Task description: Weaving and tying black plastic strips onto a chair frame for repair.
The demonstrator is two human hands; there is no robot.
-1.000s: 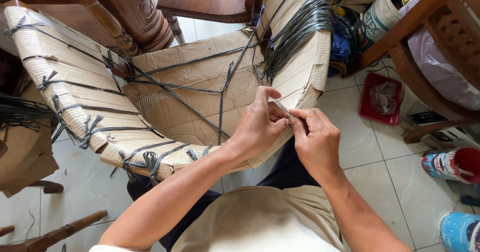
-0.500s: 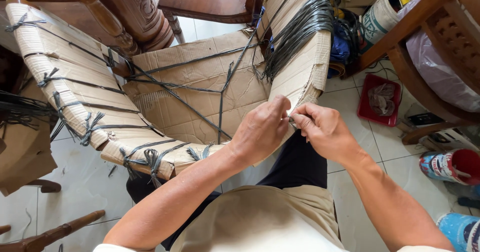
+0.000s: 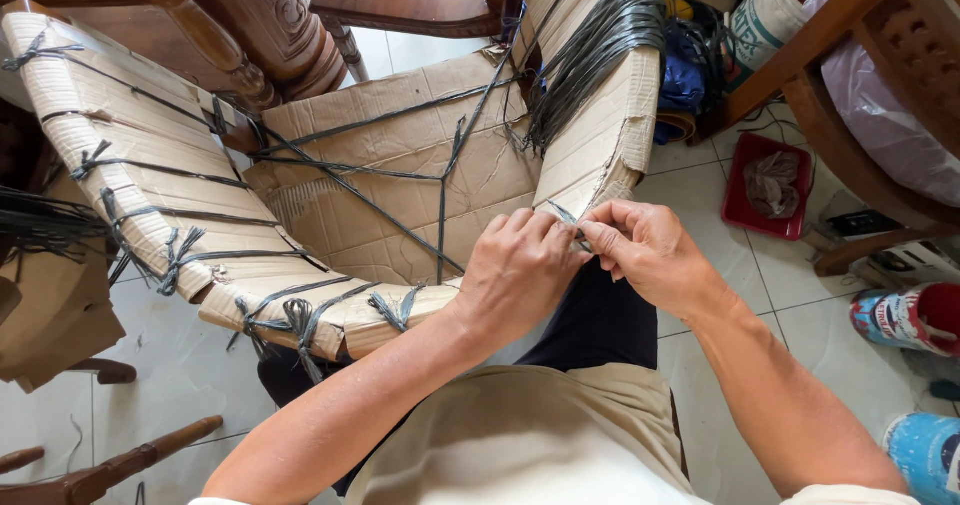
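Change: since the earlier frame we see both hands lower, nearer the body.
Left hand (image 3: 515, 270): closed, pinching the grey strap end (image 3: 570, 220).
Right hand (image 3: 645, 255): fingertips gripping the same strap.
Strap: at the near right corner of the cardboard-wrapped chair (image 3: 400, 175), right of centre.
Far right: red tray (image 3: 765, 185) on the floor.

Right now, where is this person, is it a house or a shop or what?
Probably a furniture workshop or storeroom, maybe in a home. Carved wooden legs and chair frames crowd a tiled floor, and both hands tie dark strapping on a chair wrapped in cardboard.
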